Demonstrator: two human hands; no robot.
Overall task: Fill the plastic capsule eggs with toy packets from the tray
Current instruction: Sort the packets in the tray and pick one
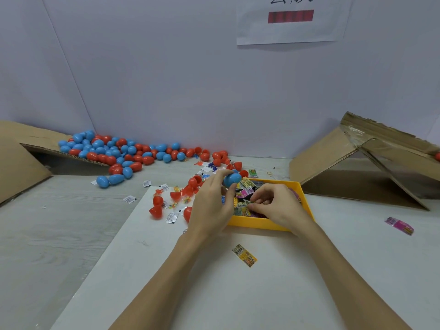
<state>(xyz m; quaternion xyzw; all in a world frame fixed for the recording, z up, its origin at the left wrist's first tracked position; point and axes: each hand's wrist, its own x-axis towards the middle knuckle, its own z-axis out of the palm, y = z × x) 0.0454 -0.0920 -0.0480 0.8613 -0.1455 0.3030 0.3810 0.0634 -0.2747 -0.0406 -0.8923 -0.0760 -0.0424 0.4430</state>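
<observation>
My left hand (214,203) holds a blue capsule egg (232,179) between fingers and thumb, just above the left end of the yellow tray (259,224). The tray is filled with colourful toy packets (246,192). My right hand (276,206) reaches into the tray, fingers curled and pinching a packet among the pile. Several red egg halves (157,206) lie on the white sheet left of my left hand.
A heap of blue and red eggs (114,151) lies at the back left by a cardboard flap (28,148). An open cardboard box (371,163) stands at the right. Loose packets lie on the table: a yellow packet (245,254) near me, a pink packet (400,225) at the right.
</observation>
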